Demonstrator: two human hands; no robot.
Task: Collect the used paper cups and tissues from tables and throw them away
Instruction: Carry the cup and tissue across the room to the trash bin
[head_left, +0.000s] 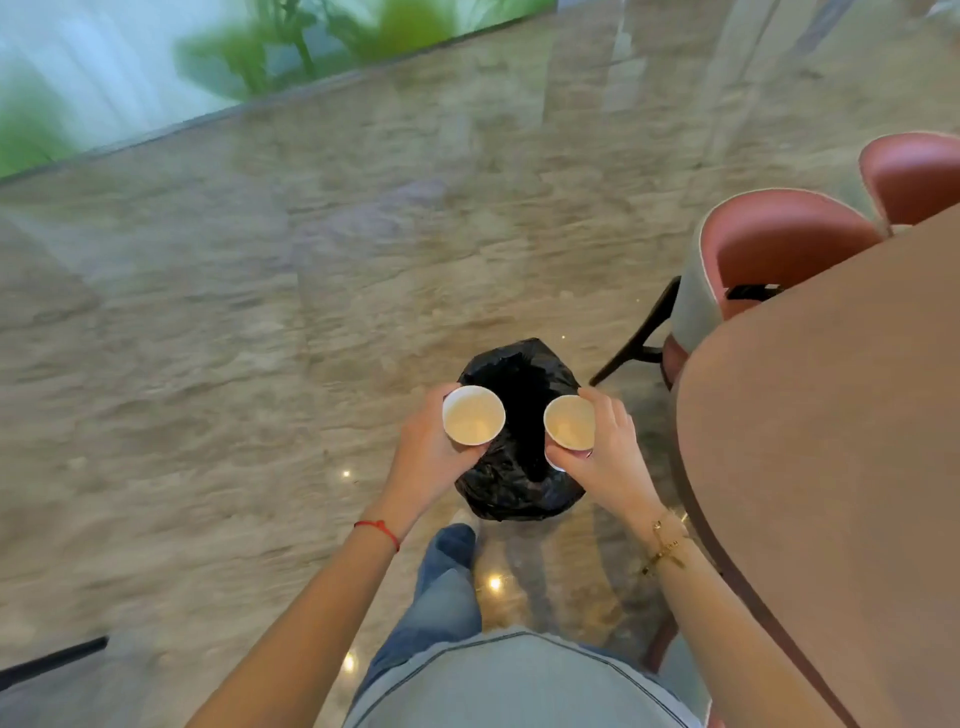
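— Status of collection?
— Two paper cups in hand, both off the table. Left hand (431, 457) wrapped round the left cup (473, 415), fingers curled and clamped on its wall. Right hand (608, 457) clamped likewise on the right cup (569, 422), thumb and fingers closed about the rim and side.

— Position relative to disposal point?
— Held directly above the black bin bag (519, 467), standing on the marble floor (260, 338) just beside the table (831, 441). Bag mouth open between the two cups. Both cups upright, mouths up, seemingly near empty.

— Thrown away?
— Not yet. Neither cup released; both clear of the bag's opening.

— Tissues?
— None visible, either in hand or on the shown part of the table. Contents of the bag too dark to tell.

— Remaining work, as judged?
— Release of both cups into the bag. Beyond that, possibly other tables; only one tabletop corner and pink chairs (779, 249) in view, so not confirmable.
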